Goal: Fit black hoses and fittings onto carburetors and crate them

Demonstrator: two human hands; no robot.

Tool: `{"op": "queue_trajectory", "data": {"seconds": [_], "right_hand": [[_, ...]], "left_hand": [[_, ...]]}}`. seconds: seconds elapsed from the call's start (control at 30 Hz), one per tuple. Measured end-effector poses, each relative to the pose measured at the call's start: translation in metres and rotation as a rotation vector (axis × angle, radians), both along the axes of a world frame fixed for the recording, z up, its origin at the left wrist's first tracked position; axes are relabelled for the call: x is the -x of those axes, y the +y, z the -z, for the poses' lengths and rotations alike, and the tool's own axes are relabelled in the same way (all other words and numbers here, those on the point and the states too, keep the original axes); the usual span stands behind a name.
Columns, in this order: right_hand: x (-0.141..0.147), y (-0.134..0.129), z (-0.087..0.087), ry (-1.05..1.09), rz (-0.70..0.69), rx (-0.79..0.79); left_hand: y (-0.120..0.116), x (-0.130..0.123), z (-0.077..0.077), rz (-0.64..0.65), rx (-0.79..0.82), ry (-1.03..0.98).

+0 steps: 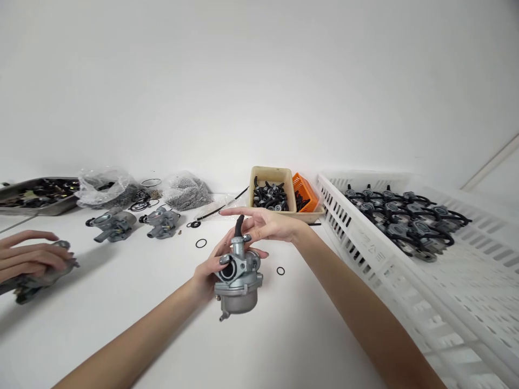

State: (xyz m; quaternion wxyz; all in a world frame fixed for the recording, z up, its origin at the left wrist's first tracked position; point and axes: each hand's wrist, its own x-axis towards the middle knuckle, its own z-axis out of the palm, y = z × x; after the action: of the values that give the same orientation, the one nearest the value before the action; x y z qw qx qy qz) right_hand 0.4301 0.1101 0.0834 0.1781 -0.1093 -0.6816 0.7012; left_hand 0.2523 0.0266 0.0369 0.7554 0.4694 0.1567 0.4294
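A silver metal carburetor is held upright over the white table, its round bowl at the bottom and a black rubber piece sticking up from its top. My left hand grips its left side, thumb beside the dark round opening. My right hand closes around the top of the same carburetor, thumb at the base of the black piece and the index finger stretched out to the left. One black ring lies to the right of the carburetor, another to its left.
Two carburetors stand left of centre before plastic bags of small parts. Another person's hand holds a metal part at far left. Behind are a beige bin and orange basket; a white crate holds carburetors at right.
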Motion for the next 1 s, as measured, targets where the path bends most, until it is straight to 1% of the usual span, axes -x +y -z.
{"op": "queue_trajectory", "data": {"seconds": [0.1,0.17,0.3,0.4,0.5,0.57,0.67,0.77,0.9,1.0], "right_hand": [[-0.002,-0.011,-0.019,-0.052,0.0,-0.137],[-0.002,-0.021,-0.033,-0.057,0.019,-0.249],[-0.002,-0.039,-0.052,-0.056,0.066,-0.529],[-0.003,-0.045,-0.058,-0.091,0.077,-0.629],[-0.003,-0.046,-0.06,-0.133,0.082,-0.662],[-0.003,-0.046,-0.059,-0.148,0.08,-0.672],[-0.002,-0.044,-0.057,-0.139,0.072,-0.664],[-0.001,-0.042,-0.054,-0.113,0.058,-0.658],[0.001,-0.042,-0.051,-0.103,0.06,-0.621],[0.003,-0.044,-0.051,-0.112,0.07,-0.623]], "left_hand": [[-0.005,0.003,-0.004,0.184,0.025,-0.083],[-0.008,0.005,-0.006,0.272,0.028,-0.109],[-0.013,0.009,-0.01,0.37,0.057,-0.046],[-0.014,0.011,-0.012,0.43,0.132,0.028],[-0.015,0.013,-0.012,0.48,0.213,0.014],[-0.014,0.013,-0.011,0.482,0.235,-0.033],[-0.012,0.01,-0.007,0.534,0.189,-0.075],[-0.011,0.007,-0.005,0.599,0.115,-0.164],[-0.013,0.003,-0.007,0.608,0.117,-0.261],[-0.014,0.003,-0.009,0.604,0.121,-0.251]]}}
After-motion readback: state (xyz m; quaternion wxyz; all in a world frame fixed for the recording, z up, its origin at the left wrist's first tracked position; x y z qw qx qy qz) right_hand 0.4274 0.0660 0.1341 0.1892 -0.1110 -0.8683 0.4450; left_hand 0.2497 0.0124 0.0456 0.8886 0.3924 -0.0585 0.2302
